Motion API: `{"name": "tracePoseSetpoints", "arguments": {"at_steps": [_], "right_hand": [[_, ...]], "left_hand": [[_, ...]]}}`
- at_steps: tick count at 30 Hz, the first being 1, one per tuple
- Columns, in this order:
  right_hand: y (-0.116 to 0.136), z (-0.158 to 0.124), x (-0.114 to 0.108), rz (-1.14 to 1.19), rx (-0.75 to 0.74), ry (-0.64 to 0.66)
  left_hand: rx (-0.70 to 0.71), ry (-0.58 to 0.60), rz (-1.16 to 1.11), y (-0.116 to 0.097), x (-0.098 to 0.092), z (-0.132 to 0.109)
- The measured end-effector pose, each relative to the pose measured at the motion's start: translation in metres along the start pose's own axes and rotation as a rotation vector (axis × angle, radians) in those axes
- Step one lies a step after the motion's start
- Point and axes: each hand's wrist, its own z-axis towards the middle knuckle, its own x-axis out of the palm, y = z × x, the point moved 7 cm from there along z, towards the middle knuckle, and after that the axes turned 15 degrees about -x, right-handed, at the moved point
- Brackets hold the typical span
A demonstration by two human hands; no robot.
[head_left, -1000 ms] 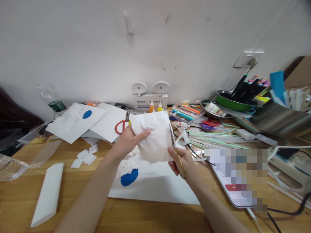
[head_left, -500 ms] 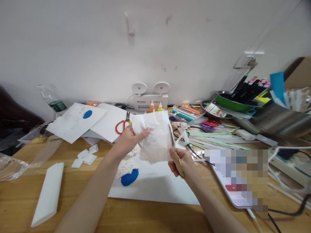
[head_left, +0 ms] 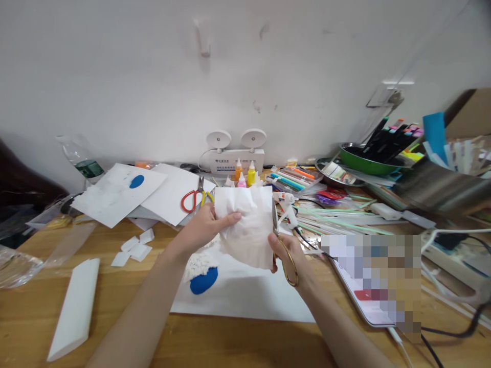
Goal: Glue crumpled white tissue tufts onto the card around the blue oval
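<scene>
My left hand (head_left: 210,225) pinches a thin, crinkled white sheet (head_left: 251,230) by its left side, thumb on top. In my right hand (head_left: 287,250) are gold-handled scissors (head_left: 287,258), their blades upright along the sheet's right edge. Below the sheet, a large white paper (head_left: 249,301) lies on the table. On that paper rests a blue oval piece (head_left: 204,280), with crumpled white bits (head_left: 199,265) along its upper edge.
Red-handled scissors (head_left: 189,201) lie behind my left hand. A glue gun (head_left: 288,209) and many thin sticks (head_left: 337,220) are behind my right. A phone (head_left: 368,301) lies at right, small white pieces (head_left: 140,251) and a folded white sheet (head_left: 74,306) at left.
Both hands have brought the white sheet slightly down and to the right. The scissors' handles have spread apart, and a pink bottle behind the sheet has come into view.
</scene>
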Motion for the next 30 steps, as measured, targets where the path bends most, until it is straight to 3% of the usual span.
{"name": "tracePoseSetpoints", "arguments": {"at_steps": [30], "right_hand": [[0.005,0.000,-0.006,-0.048,0.091,-0.109]], "left_hand": [[-0.011,0.072,-0.033,-0.002,0.008,-0.003]]}}
